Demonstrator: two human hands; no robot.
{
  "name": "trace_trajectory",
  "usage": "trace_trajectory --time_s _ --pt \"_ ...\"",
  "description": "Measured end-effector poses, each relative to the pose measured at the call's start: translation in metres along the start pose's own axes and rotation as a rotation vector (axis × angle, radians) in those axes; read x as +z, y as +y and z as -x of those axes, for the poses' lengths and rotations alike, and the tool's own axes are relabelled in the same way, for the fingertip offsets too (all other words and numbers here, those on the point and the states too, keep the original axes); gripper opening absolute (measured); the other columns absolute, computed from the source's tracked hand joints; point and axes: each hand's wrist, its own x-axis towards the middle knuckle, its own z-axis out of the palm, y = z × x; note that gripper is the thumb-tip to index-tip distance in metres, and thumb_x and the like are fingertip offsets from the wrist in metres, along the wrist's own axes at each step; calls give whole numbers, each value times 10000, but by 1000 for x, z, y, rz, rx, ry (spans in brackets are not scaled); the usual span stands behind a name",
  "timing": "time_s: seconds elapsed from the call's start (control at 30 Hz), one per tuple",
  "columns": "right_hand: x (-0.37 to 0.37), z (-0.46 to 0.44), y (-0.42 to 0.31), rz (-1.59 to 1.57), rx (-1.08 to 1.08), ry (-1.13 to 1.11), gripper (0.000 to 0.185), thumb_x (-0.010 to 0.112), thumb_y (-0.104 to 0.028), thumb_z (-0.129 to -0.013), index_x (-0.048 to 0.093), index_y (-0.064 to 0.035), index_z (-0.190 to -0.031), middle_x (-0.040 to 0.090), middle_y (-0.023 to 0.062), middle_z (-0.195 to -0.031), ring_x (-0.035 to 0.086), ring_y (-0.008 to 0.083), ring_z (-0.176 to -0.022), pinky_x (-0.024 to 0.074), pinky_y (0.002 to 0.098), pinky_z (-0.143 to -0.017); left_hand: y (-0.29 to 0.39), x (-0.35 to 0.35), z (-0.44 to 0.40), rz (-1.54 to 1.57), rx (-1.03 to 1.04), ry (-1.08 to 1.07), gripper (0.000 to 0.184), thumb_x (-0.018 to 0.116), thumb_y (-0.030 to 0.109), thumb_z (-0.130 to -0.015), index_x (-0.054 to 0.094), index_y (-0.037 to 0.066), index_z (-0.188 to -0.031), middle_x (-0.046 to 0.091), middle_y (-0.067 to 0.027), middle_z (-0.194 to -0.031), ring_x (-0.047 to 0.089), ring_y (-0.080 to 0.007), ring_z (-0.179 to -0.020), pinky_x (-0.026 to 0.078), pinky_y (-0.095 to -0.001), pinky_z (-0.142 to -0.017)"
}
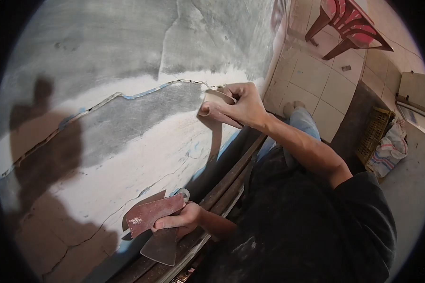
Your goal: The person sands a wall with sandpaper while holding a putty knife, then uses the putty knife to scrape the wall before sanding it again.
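My right hand (244, 104) is closed on a folded piece of sandpaper (216, 98), held against or just off the wall at the right end of a long crack (123, 95). Lower down, my left hand (186, 218) grips a putty knife (161, 247), its wide dark blade pointing down and its round handle end showing above the fingers. That same hand also pinches a reddish sandpaper sheet (157, 214) with a white dusty patch. The wall (141, 146) has grey patches and bare whitish areas; blue paint shows along the crack.
A dark wooden ledge or bench (229, 188) runs along the wall's base beside me. Farther off, a red plastic chair (349, 23) stands on the tiled floor (311, 75). At right are a yellowish plastic crate (375, 134) and a striped sack (389, 148).
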Motion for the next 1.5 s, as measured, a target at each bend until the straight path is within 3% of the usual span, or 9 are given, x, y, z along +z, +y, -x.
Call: trace_trajectory --time_s 0.17,0.27,0.37,0.4,0.63,0.8,1.07,1.2,1.5 --pt "-4 -8 2 11 63 -68 424 797 -222 -757 459 -61 -559 391 -81 -573 342 11 -586 256 228 -474 0 -2 1 -105 27 20 468 377 357 -1027 531 -79 -1097 578 -164 -1043 593 -193 -868 519 -301 -711" --pt "-4 -4 15 -20 46 -29 482 805 -349 -728 480 -53 -530 402 -44 -491 347 28 -510 283 242 -440 -4 -6 2 -125 14 4 475 371 362 -1028 536 -79 -1089 578 -160 -1033 592 -195 -854 516 -302 -707" --pt "0 -4 -3 54 -73 -6 467 802 -347 -731 496 -56 -532 415 -39 -483 353 28 -505 285 243 -437 -1 -6 2 -134 15 12 483 365 373 -1028 536 -76 -1085 575 -154 -1019 590 -198 -843 514 -305 -703" --pt "4 -4 -27 -34 36 -59 427 791 -226 -757 450 -61 -560 387 -86 -575 338 14 -599 262 231 -480 4 0 1 -146 14 21 486 363 376 -1028 537 -74 -1082 574 -153 -1014 590 -199 -841 513 -307 -703" --pt "-1 1 1 21 84 -36 390 778 -227 -756 493 -46 -560 419 -76 -542 357 11 -564 262 230 -462 0 -2 1 -116 12 -18 520 353 401 -1027 530 -83 -1095 575 -171 -1031 590 -219 -861 515 -327 -716" --pt "11 -12 -33 18 -30 -14 533 788 -429 -732 473 -63 -507 398 -19 -455 361 37 -493 293 262 -431 5 -1 2 -214 42 17 530 358 413 -1024 530 -83 -1093 579 -168 -1029 593 -217 -862 515 -330 -714" --pt "-3 -1 0 134 12 24 520 789 -467 -711 590 -10 -564 488 26 -451 404 71 -459 333 277 -428 0 -5 1 -143 22 7 519 362 404 -1024 530 -84 -1086 582 -165 -1019 595 -211 -848 518 -328 -708" --pt "-4 -3 -10 107 132 -38 510 817 -382 -715 516 1 -566 370 -4 -503 355 42 -549 301 266 -448 4 2 1 -108 -5 16 503 355 393 -1027 532 -77 -1072 581 -166 -1015 597 -208 -844 520 -320 -706" --pt "7 -3 -8 229 -115 41 540 786 -450 -697 492 -18 -561 375 86 -466 326 148 -456 326 323 -437 -1 -1 0 -139 54 9 499 326 396 -1034 537 -56 -1017 579 -142 -974 576 -191 -788 509 -301 -658"
